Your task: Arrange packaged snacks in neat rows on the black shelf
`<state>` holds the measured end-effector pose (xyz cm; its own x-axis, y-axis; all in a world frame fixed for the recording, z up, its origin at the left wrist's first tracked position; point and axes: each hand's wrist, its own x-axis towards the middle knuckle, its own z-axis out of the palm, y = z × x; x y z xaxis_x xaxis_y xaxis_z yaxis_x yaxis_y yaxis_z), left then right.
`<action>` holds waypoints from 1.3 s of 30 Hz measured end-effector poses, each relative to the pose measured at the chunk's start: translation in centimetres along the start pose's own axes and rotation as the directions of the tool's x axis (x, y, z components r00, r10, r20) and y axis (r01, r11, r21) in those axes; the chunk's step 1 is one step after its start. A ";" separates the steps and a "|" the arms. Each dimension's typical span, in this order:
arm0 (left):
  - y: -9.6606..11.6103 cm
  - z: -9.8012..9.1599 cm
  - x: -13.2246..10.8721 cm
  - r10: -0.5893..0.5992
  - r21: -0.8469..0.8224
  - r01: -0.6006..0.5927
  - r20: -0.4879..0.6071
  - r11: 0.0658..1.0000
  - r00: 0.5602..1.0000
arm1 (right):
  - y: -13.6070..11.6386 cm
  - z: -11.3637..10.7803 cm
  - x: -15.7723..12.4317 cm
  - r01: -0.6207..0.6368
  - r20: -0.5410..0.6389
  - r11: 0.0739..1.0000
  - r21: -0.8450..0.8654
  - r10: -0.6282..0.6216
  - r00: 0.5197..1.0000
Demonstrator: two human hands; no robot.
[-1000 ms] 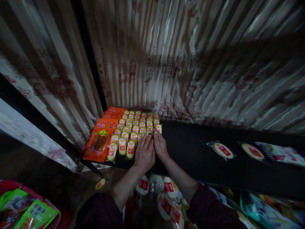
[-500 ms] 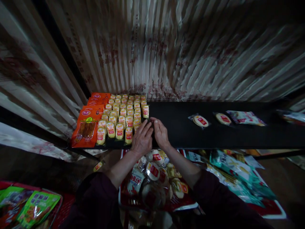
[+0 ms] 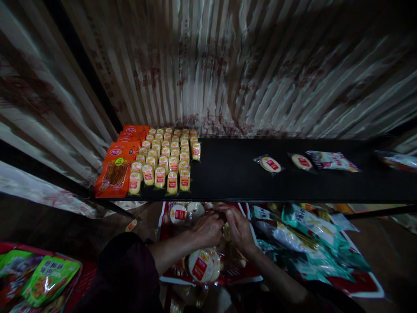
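Over a red basket [image 3: 163, 271], below the front edge of the black shelf [image 3: 228, 174], both hands are close together. My left hand [image 3: 208, 228] has its fingers curled closed; what they hold, if anything, is hidden. Beside it, my right hand [image 3: 239, 230] has its fingers stretched out toward the left one. Something yellowish in clear wrap shows dimly between the hands. Around them in the basket lie round wrapped cakes [image 3: 202, 266] with red labels. On the shelf, small wrapped cakes [image 3: 159, 177] stand in several rows at the left.
Orange snack packets [image 3: 114, 167] lie left of the rows. Farther right on the shelf are wrapped round cakes [image 3: 270, 164] and a white packet [image 3: 332, 161]. Another basket [image 3: 374, 289] holds teal bags [image 3: 312, 226]. Green bags [image 3: 50, 280] fill a red basket at lower left.
Both hands have moved down from the shelf, beside the cake rows, to the basket below. A small cake now shows at the right end of the front row, where my left hand was.
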<state>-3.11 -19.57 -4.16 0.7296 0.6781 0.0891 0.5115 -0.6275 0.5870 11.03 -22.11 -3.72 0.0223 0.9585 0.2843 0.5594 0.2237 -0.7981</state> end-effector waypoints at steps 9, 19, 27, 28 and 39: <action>-0.9 1.6 1.1 -0.314 -0.169 0.292 -0.118 0.941 0.942 | 7.6 -0.7 -0.9 -0.080 0.000 0.947 -0.311 0.084 0.996; -1.1 1.2 1.6 -0.414 -0.187 0.406 -0.002 0.894 0.910 | 10.3 -0.7 -0.2 -0.034 0.198 0.906 -0.423 0.128 0.972; -1.5 0.7 1.2 -0.370 -0.279 0.364 0.033 0.889 0.928 | 9.8 -0.5 0.2 -0.004 0.232 0.886 -0.463 0.126 0.965; -1.6 0.8 1.2 -0.363 -0.297 0.351 0.016 0.888 0.931 | 9.4 -0.6 0.3 0.003 0.232 0.890 -0.457 0.116 0.966; -2.6 2.0 1.4 -0.442 -0.422 0.392 -0.023 0.817 0.897 | 6.6 -2.1 0.3 -0.055 0.405 0.964 -0.261 0.161 0.900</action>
<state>-2.49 -17.73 -7.16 0.4176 0.8943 -0.1608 0.5124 -0.0856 0.8545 16.49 -20.75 -7.80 -0.2253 0.9703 -0.0880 0.7539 0.1164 -0.6466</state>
